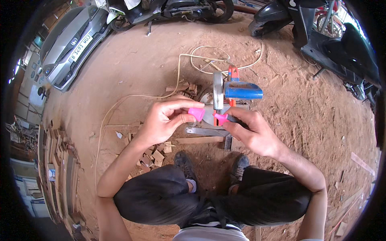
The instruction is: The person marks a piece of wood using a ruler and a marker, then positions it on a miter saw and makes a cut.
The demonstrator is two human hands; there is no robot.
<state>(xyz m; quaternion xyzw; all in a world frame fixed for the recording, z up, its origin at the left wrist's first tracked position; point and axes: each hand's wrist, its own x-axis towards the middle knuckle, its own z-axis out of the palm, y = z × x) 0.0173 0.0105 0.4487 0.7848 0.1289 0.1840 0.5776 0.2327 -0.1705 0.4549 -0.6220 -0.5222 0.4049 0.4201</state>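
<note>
Left hand (165, 117) pinches a pink cap (196, 114); right hand (257, 131) grips a pink-and-black piece (221, 119); both look light, stiff, best held by the sides.

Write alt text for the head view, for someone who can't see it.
The left hand holds a pink cap, the right hand a pink-and-black marker, near a blue power tool on sandy ground. Wood scraps lie nearby; a silver car and motorbikes stand beyond.

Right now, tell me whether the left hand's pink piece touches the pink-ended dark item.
Apart: the head view shows a plain gap between the pink piece and the pink-ended dark item.
</note>
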